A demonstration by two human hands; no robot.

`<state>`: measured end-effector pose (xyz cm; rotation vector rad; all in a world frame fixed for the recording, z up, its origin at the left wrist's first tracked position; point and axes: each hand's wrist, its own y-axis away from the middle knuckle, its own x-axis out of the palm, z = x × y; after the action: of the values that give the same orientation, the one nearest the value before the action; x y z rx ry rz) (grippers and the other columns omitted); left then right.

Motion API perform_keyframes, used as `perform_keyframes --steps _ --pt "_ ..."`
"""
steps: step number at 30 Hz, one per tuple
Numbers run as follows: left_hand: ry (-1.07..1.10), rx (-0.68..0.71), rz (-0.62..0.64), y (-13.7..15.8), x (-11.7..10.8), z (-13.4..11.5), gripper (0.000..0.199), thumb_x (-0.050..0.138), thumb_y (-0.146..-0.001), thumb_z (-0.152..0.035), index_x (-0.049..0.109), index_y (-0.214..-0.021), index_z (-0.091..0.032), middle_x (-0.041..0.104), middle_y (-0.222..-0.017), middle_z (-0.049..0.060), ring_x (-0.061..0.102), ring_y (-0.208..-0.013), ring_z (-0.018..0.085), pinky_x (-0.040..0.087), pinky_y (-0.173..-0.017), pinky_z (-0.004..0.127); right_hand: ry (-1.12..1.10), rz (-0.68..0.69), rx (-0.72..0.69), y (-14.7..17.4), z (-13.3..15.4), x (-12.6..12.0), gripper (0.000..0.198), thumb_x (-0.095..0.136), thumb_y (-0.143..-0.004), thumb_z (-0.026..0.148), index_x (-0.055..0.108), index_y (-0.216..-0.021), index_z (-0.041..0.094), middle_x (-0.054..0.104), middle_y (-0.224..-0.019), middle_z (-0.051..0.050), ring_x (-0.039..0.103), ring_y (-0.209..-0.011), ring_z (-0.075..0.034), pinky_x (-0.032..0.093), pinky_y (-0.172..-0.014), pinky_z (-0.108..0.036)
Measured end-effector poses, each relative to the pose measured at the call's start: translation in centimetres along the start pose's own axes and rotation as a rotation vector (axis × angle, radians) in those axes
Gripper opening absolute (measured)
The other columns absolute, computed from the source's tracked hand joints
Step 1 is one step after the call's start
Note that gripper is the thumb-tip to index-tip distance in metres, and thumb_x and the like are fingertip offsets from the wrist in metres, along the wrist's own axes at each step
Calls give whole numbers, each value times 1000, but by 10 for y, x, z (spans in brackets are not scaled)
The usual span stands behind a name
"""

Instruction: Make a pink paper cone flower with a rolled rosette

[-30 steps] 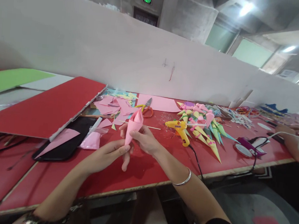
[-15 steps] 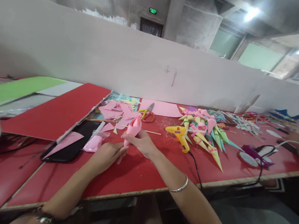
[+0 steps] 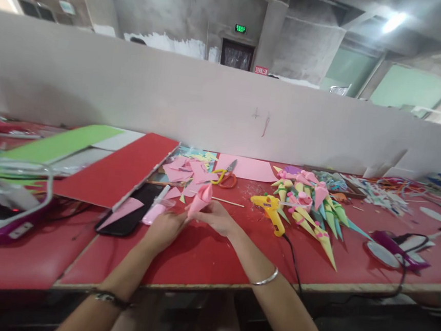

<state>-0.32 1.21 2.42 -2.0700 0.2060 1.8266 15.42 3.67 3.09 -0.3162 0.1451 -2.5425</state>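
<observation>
A rolled pink paper cone (image 3: 201, 199) is held between my two hands above the red table (image 3: 204, 262). My left hand (image 3: 166, 229) pinches it low, near its narrow end. From the right side, my right hand (image 3: 216, 217) grips it, with the thumb across the lower part. A thin wooden stick (image 3: 228, 202) lies just behind my right hand. Pink paper pieces (image 3: 183, 170) and scissors (image 3: 227, 177) with yellow and orange handles lie beyond. To the right rests a yellow glue gun (image 3: 270, 211) on the table.
A pile of pastel paper cones (image 3: 317, 205) lies beyond the glue gun. On the left are a red board (image 3: 123, 172), a black tray (image 3: 131, 219) with a pink sheet, and a purple lamp base (image 3: 14, 227). Another purple device (image 3: 401, 253) sits at right. A white partition (image 3: 194, 106) stands behind.
The cone's open end has turned, and it now looks more tightly wrapped and pointed. Both hands remain on it. The head view has shifted, showing more of the left side.
</observation>
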Motion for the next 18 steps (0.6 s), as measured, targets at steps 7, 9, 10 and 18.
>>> perform_keyframes --steps 7,9,10,18 --pt "22 16 60 1 2 -1 43 26 -89 -31 63 -75 -15 68 -68 12 63 -65 24 39 -58 31 -14 18 40 -1 -11 -5 32 72 -57 39 67 -74 12 61 -63 1 50 -57 -8 39 -61 -24" --pt "45 26 81 1 3 -1 43 27 -89 -32 64 -74 -15 68 -67 12 64 -65 24 40 -58 31 -14 12 61 -1 -13 -7 34 73 -57 40 68 -75 12 60 -62 1 48 -55 -7 37 -58 -23" --pt "57 30 92 1 4 -1 43 28 -89 -33 64 -73 -16 68 -67 12 64 -65 24 40 -58 31 -17 10 75 -1 -15 -8 35 73 -56 41 68 -74 12 59 -61 2 47 -54 -7 37 -57 -23" --pt "130 -13 79 2 5 -6 37 30 -87 -33 61 -83 -14 67 -67 13 64 -63 26 40 -54 30 -74 -66 147 -6 -24 -5 42 73 -50 50 64 -66 11 58 -59 1 49 -53 -8 37 -55 -23"
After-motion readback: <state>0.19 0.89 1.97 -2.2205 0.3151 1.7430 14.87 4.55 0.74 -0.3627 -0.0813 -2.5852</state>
